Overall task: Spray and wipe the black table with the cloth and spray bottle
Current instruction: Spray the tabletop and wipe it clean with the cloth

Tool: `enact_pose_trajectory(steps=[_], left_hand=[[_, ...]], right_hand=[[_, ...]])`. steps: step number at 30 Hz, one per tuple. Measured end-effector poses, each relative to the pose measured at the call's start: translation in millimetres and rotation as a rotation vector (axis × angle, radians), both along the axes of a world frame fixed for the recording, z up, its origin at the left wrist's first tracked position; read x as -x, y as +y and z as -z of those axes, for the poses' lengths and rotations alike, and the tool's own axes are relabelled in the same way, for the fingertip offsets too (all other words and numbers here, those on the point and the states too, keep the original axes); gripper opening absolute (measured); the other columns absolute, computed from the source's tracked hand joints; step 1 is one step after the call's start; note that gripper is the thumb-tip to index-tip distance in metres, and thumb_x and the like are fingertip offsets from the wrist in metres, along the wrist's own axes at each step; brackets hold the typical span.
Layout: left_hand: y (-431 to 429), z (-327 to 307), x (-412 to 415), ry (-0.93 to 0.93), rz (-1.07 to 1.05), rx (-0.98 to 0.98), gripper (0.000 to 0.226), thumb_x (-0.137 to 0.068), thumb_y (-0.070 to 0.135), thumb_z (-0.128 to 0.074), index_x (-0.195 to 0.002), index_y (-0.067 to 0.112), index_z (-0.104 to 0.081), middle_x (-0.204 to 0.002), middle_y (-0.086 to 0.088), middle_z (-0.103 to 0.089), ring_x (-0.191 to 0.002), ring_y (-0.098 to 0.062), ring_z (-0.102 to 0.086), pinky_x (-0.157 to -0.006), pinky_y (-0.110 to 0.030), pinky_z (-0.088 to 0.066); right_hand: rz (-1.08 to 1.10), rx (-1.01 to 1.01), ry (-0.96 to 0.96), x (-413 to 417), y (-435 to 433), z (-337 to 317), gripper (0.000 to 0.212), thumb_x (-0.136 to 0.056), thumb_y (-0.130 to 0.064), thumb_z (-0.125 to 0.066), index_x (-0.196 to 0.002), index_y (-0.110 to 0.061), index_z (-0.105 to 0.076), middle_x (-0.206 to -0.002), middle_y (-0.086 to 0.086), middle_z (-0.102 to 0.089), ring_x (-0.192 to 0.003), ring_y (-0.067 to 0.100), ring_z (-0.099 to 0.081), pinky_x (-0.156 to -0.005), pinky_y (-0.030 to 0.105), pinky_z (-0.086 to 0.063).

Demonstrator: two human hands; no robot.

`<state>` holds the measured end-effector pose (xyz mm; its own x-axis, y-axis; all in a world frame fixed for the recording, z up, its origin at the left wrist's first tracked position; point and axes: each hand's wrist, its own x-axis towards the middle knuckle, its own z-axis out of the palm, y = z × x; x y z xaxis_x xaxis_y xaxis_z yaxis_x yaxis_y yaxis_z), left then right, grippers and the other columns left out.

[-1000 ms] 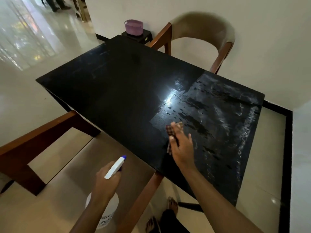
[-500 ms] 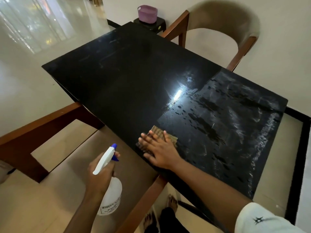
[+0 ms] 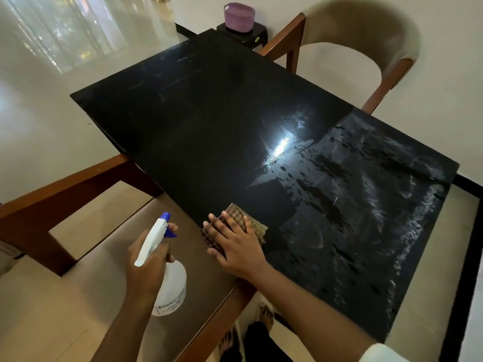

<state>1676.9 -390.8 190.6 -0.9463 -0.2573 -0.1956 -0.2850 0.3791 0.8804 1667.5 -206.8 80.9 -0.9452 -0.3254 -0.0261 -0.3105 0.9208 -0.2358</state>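
Left hand (image 3: 150,259): lower centre-left of the frame, its grip clenched round the neck of the spray bottle (image 3: 167,278), off the surface and over a chair seat; one finger on the blue trigger.
Spray bottle: white, rounded plastic body with a printed label (too small to read), nozzle aimed up the frame.
Right hand (image 3: 235,244): lower centre, fingers spread flat, pressing the cloth (image 3: 251,222) onto the near edge of the surface (image 3: 196,105); a flat press, not a closed grip.
Cloth: checked, brown and tan, folded into a small soft pad; it shows beyond the fingertips and along the hand's right side.
Key relation: the wet patch lies right of and beyond the cloth, towards the frame's right edge; the right hand is nearer, so wiping likely runs that way.
Surface: black, glossy, long axis running lower right to upper left; right part beaded and streaked, left part dry-looking, dull, faintly smeared.
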Motion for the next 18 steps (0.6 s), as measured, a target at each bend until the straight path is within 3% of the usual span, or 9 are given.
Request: enact_pose_trajectory(steps=[2, 4, 8, 11, 14, 17, 18], left_hand=[[3, -4, 1, 0.004, 0.005, 0.01, 0.023, -0.091, -0.005, -0.051, -0.113, -0.001, -0.055, -0.082, -0.018, -0.057, -0.06, -0.003, -0.059, -0.045, -0.004, -0.042], [7, -8, 1, 0.018, 0.009, -0.002, 0.024, -0.091, -0.006, -0.051, -0.114, -0.005, -0.055, -0.083, -0.013, -0.055, -0.063, 0.006, -0.059, -0.045, -0.003, -0.041], [9, -11, -2, 0.025, -0.015, -0.042, 0.025, -0.091, -0.007, -0.051, -0.115, -0.009, -0.054, -0.083, -0.012, -0.054, -0.063, 0.006, -0.059, -0.045, -0.003, -0.042], [7, -11, -5, 0.023, -0.044, -0.041, 0.023, -0.09, -0.007, -0.051, -0.112, -0.01, -0.056, -0.083, -0.012, -0.055, -0.06, 0.003, -0.059, -0.045, -0.004, -0.042], [5, -13, -3, 0.02, -0.091, -0.03, 0.029, -0.091, -0.004, -0.052, -0.12, 0.002, -0.054, -0.084, -0.017, -0.057, -0.059, -0.01, -0.059, -0.046, -0.007, -0.045], [4, -14, 6, 0.007, -0.141, -0.05, 0.041, -0.091, 0.0, -0.053, -0.132, 0.005, -0.048, -0.092, -0.023, -0.059, -0.064, -0.018, -0.054, -0.059, -0.026, -0.052], [5, -15, 9, 0.002, -0.154, -0.057, 0.042, -0.091, 0.0, -0.053, -0.132, 0.004, -0.047, -0.093, -0.024, -0.059, -0.065, -0.018, -0.054, -0.058, -0.024, -0.05]], right_hand=[[0.004, 0.03, -0.035, 20, 18, -1, 0.061, -0.095, -0.058, -0.027, -0.151, -0.037, -0.02, -0.159, -0.012, -0.018, -0.147, 0.016, -0.014, -0.113, 0.058, -0.005], [0.145, 0.037, -0.062, 50, 45, -6, 0.062, -0.091, -0.059, -0.023, -0.15, -0.039, -0.021, -0.159, -0.014, -0.016, -0.147, 0.015, -0.012, -0.114, 0.059, -0.007], [0.294, -0.082, -0.102, 89, 91, -14, 0.061, -0.095, -0.059, -0.024, -0.152, -0.039, -0.012, -0.16, -0.015, -0.008, -0.148, 0.014, -0.006, -0.115, 0.055, -0.004], [0.322, -0.038, -0.058, 72, 69, -8, 0.063, -0.095, -0.059, -0.03, -0.152, -0.036, -0.015, -0.161, -0.011, -0.011, -0.148, 0.017, -0.008, -0.114, 0.056, -0.004], [0.161, 0.024, 0.009, 19, 15, -1, 0.063, -0.094, -0.059, -0.03, -0.151, -0.034, -0.024, -0.158, -0.008, -0.022, -0.146, 0.019, -0.016, -0.113, 0.06, -0.014], [0.002, 0.016, -0.047, -4, 1, 0, 0.06, -0.097, -0.058, -0.025, -0.152, -0.036, -0.014, -0.16, -0.009, -0.014, -0.148, 0.019, -0.01, -0.114, 0.058, -0.005], [-0.028, 0.015, -0.04, 1, 8, 0, 0.06, -0.097, -0.058, -0.024, -0.152, -0.036, -0.015, -0.16, -0.01, -0.015, -0.148, 0.018, -0.012, -0.114, 0.058, -0.006]])
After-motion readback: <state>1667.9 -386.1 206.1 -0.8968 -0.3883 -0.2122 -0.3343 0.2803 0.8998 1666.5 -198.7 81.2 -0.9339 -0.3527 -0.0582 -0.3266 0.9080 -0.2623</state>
